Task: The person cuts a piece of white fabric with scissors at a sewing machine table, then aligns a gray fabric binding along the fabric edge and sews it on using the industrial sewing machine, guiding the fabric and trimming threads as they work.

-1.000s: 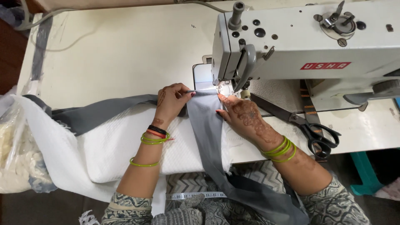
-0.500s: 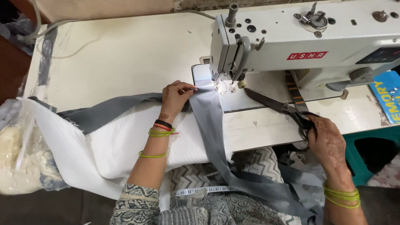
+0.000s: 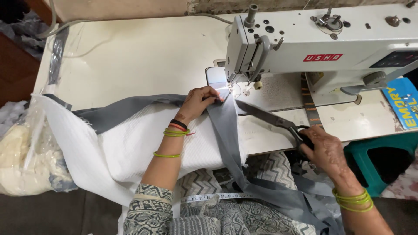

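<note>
My left hand (image 3: 198, 102) presses flat on a grey fabric strip (image 3: 226, 130) right in front of the needle of a white sewing machine (image 3: 313, 48). The strip runs from the needle plate down over the table edge into my lap. Under my left forearm lies white textured cloth (image 3: 130, 148) edged with grey. My right hand (image 3: 324, 150) grips the black handles of large scissors (image 3: 270, 118). Their closed blades lie on the table and point toward the needle.
The cream sewing table (image 3: 130, 56) carries a clear plastic sheet at its far left. A plastic bag of pale stuffing (image 3: 21, 161) hangs at the left. A teal stool (image 3: 379, 161) stands at the right, with a blue packet (image 3: 402, 106) above it. A measuring tape crosses my lap.
My right hand left the fabric at the needle, swung out to the right and took hold of the scissors. My left hand stays on the grey strip.
</note>
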